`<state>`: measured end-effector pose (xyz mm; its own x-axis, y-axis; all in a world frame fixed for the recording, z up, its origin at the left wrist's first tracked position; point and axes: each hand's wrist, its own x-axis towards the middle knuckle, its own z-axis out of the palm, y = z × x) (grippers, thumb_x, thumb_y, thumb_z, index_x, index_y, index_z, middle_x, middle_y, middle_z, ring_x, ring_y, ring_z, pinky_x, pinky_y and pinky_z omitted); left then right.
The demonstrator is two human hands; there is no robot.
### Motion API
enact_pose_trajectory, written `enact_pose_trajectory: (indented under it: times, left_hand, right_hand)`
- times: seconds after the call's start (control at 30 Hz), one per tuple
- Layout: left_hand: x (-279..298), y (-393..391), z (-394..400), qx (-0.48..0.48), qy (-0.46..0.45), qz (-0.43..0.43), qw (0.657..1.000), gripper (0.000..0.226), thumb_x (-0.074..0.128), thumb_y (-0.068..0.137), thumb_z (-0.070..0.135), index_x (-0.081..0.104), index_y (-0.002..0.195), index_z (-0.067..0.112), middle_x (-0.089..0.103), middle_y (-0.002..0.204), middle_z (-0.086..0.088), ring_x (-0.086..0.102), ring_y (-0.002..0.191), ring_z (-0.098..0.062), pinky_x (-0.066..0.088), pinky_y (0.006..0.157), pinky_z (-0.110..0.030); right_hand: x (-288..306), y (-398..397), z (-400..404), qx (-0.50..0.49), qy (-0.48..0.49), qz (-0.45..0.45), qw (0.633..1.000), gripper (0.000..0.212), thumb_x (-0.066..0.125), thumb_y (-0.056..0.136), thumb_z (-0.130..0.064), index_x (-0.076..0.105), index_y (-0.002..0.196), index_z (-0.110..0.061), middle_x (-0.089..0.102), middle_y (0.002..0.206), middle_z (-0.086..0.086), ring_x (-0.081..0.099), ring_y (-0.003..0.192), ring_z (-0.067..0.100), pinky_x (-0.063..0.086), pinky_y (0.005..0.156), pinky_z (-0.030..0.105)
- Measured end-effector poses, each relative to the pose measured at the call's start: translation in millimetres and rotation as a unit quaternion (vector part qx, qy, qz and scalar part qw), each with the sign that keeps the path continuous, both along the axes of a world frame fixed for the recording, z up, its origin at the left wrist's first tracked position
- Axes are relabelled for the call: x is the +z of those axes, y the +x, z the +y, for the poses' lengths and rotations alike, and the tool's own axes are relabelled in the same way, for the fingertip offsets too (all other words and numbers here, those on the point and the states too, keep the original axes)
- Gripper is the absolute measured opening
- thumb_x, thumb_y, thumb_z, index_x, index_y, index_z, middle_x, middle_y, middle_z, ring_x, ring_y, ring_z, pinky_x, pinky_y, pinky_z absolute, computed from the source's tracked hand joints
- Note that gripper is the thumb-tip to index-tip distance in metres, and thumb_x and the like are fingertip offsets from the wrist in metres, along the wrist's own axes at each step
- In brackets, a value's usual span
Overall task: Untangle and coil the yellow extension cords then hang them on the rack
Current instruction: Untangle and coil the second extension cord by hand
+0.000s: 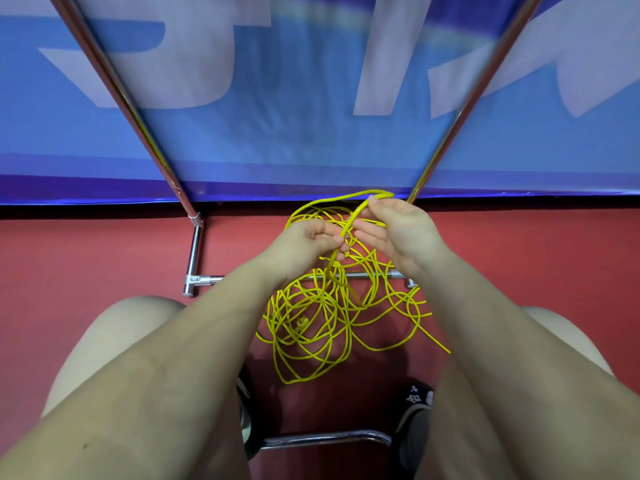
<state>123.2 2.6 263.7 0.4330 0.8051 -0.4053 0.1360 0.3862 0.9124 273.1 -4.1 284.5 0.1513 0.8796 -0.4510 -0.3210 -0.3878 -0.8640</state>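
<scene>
Status: early. Cord (pixel 332 320) is found mostly as a loose tangle on the red floor (pixel 104 258), between the knees, draped over the rack's (pixel 485 81) lower chrome bar (pixel 214 279). No coil formed, nothing hung on what's visible of the rack.

Grip:
- L hand (pixel 304 247): fingers curled, one strand pinched between thumb and fingertips, approx mid-length of the raised section.
- R hand (pixel 398 230): strand pinched at thumb/index near the top of the raised loop; other fingers are held fairly straight, palm facing left.
- A doubled length is held up between both hands, well above the pile; loop tip sits near the banner's (pixel 311 98) bottom edge.

Judged step: a strand is being traced/pulled free of the knot. Left to do: rest of the untangling, coiling, hanging, i.e. nearly everything.

Hidden / unclear:
- Cord count can't be told; pile reads as one mass.
- A yellow plug-like blob (pixel 302 322) is seen inside the pile, but too small to confirm. No other end identified.
- One strand runs out toward lower right; whether it's a free end can't be told.
- Rack top and any hooks are cut off by frame; only two slanted poles and base bars visible.
- Part of tangle is covered by forearms.
- Shoe (pixel 415 398) and a chrome frame (pixel 329 438) at bottom are partly cut off; prob. a seat.
</scene>
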Motion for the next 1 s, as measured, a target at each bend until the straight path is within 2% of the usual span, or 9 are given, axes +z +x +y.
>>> enact_pose_trajectory:
  times: [0.13, 0.23, 0.37, 0.5, 0.57, 0.67, 0.8, 0.93, 1.0]
  left_hand:
    - [2, -1, 2, 0.067, -0.006, -0.015, 0.998, 0.017, 0.044, 0.098, 0.008, 0.053, 0.087, 0.017, 0.063, 0.079, 0.002, 0.064, 0.059, 0.001, 0.051, 0.061, -0.023]
    - [4, -4, 8, 0.152, -0.041, -0.07, 0.985, 0.016, 0.042, 0.099, 0.009, 0.053, 0.09, 0.016, 0.062, 0.082, 0.0, 0.066, 0.059, -0.002, 0.055, 0.057, -0.021]
    - [4, -9, 15, 0.239, -0.089, -0.142, 0.957, 0.012, 0.046, 0.098, 0.011, 0.052, 0.088, 0.013, 0.062, 0.085, -0.003, 0.068, 0.066, -0.009, 0.058, 0.057, -0.024]
    - [6, -11, 16, 0.258, -0.105, -0.182, 0.943, 0.013, 0.046, 0.098, 0.01, 0.05, 0.085, 0.01, 0.063, 0.087, -0.004, 0.068, 0.07, -0.012, 0.058, 0.057, -0.026]
    - [6, -11, 17, 0.255, -0.101, -0.19, 0.943, 0.014, 0.046, 0.098, 0.011, 0.05, 0.085, 0.011, 0.063, 0.088, -0.005, 0.069, 0.073, -0.013, 0.058, 0.057, -0.025]
    - [4, -11, 18, 0.233, -0.088, -0.179, 0.952, 0.013, 0.045, 0.099, 0.015, 0.052, 0.089, 0.013, 0.065, 0.091, -0.005, 0.067, 0.083, -0.016, 0.057, 0.064, -0.026]
    - [-5, -6, 12, 0.118, -0.074, -0.058, 0.989, 0.017, 0.044, 0.099, 0.024, 0.059, 0.095, 0.019, 0.067, 0.094, 0.0, 0.063, 0.092, -0.016, 0.047, 0.086, -0.033]
    - [-5, 2, 1, 0.004, -0.049, -0.005, 0.999, 0.023, 0.041, 0.1, 0.027, 0.059, 0.099, 0.012, 0.066, 0.091, -0.002, 0.062, 0.081, -0.011, 0.05, 0.067, -0.015]
    - [-6, 1, 1, 0.001, -0.009, 0.007, 1.0, 0.02, 0.042, 0.1, 0.02, 0.058, 0.089, 0.013, 0.066, 0.085, -0.001, 0.059, 0.077, -0.014, 0.049, 0.074, -0.02]
  right_hand:
    - [-1, -1, -2, 0.104, 0.032, -0.187, 0.976, 0.004, 0.055, 0.093, -0.018, 0.056, 0.088, -0.018, 0.063, 0.083, 0.0, 0.065, 0.074, 0.012, 0.052, 0.075, 0.027]
    - [-11, -4, -9, 0.25, 0.029, -0.367, 0.896, 0.015, 0.065, 0.085, -0.027, 0.061, 0.097, -0.018, 0.063, 0.083, -0.002, 0.061, 0.076, 0.014, 0.049, 0.075, 0.029]
    - [-19, -7, -13, 0.331, 0.039, -0.395, 0.856, 0.012, 0.069, 0.083, -0.019, 0.059, 0.088, -0.021, 0.058, 0.076, -0.008, 0.058, 0.078, 0.014, 0.05, 0.084, 0.036]
    - [-17, -7, -12, 0.323, 0.067, -0.401, 0.855, 0.02, 0.07, 0.082, -0.016, 0.054, 0.075, -0.025, 0.055, 0.071, -0.01, 0.055, 0.069, 0.01, 0.048, 0.071, 0.026]
    - [-14, -9, -13, 0.319, 0.07, -0.39, 0.861, 0.02, 0.068, 0.083, -0.015, 0.053, 0.074, -0.024, 0.055, 0.068, -0.008, 0.055, 0.063, 0.006, 0.047, 0.067, 0.024]
    - [-10, -13, -12, 0.281, 0.059, -0.307, 0.908, 0.019, 0.063, 0.087, -0.013, 0.052, 0.075, -0.021, 0.059, 0.071, 0.0, 0.063, 0.063, 0.012, 0.051, 0.072, 0.035]
    - [-1, -10, -7, 0.177, 0.029, -0.169, 0.969, 0.009, 0.056, 0.092, -0.016, 0.054, 0.083, -0.018, 0.062, 0.075, 0.0, 0.066, 0.057, 0.005, 0.054, 0.065, 0.023]
    - [1, -3, -3, 0.048, -0.006, -0.045, 0.998, 0.008, 0.055, 0.093, -0.017, 0.055, 0.086, -0.013, 0.06, 0.077, 0.001, 0.068, 0.065, 0.012, 0.056, 0.07, 0.025]
    - [0, -1, -1, 0.004, -0.024, -0.001, 1.0, 0.009, 0.053, 0.094, -0.016, 0.054, 0.086, -0.011, 0.06, 0.08, 0.004, 0.067, 0.072, 0.017, 0.055, 0.072, 0.028]
